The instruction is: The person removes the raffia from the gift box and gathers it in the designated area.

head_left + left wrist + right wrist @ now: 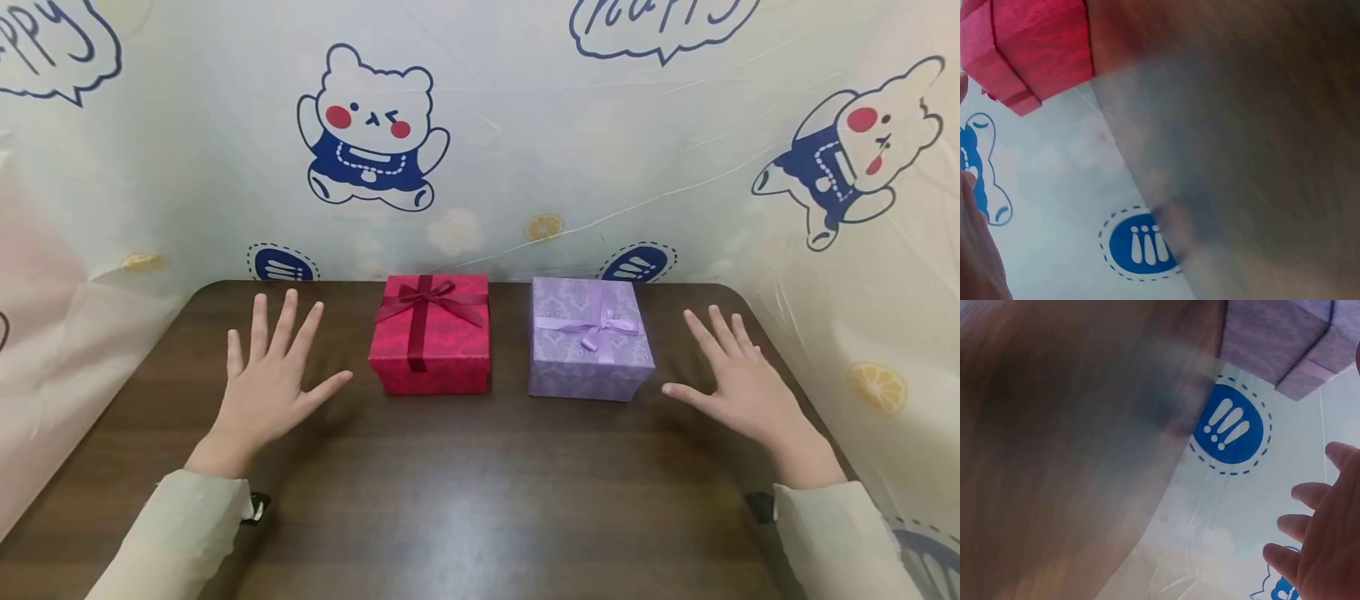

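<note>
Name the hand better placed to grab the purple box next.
Right hand, most likely: it is open beside the purple box, while the red box lies between that box and the left hand.

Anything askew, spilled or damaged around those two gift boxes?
Nothing stands out: the red box and purple box sit upright and closed, apart on the table, with no visible dents or spills. Only the backdrop looks creased.
</note>
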Available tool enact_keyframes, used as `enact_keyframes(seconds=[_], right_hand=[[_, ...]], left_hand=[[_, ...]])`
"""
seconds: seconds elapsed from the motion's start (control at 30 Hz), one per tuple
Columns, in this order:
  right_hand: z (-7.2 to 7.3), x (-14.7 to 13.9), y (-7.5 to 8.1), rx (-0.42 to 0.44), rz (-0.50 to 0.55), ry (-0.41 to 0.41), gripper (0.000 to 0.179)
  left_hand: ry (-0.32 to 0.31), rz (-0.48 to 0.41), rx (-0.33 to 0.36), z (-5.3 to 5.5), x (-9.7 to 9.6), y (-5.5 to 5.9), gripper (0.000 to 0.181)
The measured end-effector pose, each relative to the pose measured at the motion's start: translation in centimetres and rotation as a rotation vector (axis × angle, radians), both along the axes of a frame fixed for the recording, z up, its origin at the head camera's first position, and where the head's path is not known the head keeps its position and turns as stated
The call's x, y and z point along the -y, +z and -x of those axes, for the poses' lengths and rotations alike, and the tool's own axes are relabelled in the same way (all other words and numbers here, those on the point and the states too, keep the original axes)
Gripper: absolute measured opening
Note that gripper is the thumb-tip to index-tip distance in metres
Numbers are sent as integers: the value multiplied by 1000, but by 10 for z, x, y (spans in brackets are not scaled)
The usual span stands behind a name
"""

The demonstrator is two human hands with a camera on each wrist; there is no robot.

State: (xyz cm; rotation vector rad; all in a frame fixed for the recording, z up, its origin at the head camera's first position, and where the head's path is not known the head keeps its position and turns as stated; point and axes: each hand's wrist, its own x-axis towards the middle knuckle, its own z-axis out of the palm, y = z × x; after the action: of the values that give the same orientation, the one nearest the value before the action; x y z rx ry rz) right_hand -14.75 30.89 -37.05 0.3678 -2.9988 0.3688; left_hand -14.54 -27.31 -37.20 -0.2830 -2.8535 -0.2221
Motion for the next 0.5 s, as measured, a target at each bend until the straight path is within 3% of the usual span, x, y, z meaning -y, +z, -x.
enact_keyframes(seconds=[0.3, 0.5], right_hand=[[5, 17, 6, 114, 89, 24, 105], [10, 26, 8, 158, 171, 61, 106]], left_hand=[[-62, -54, -41, 5, -23, 9, 98], [-138, -98, -52, 11, -44, 15, 98]])
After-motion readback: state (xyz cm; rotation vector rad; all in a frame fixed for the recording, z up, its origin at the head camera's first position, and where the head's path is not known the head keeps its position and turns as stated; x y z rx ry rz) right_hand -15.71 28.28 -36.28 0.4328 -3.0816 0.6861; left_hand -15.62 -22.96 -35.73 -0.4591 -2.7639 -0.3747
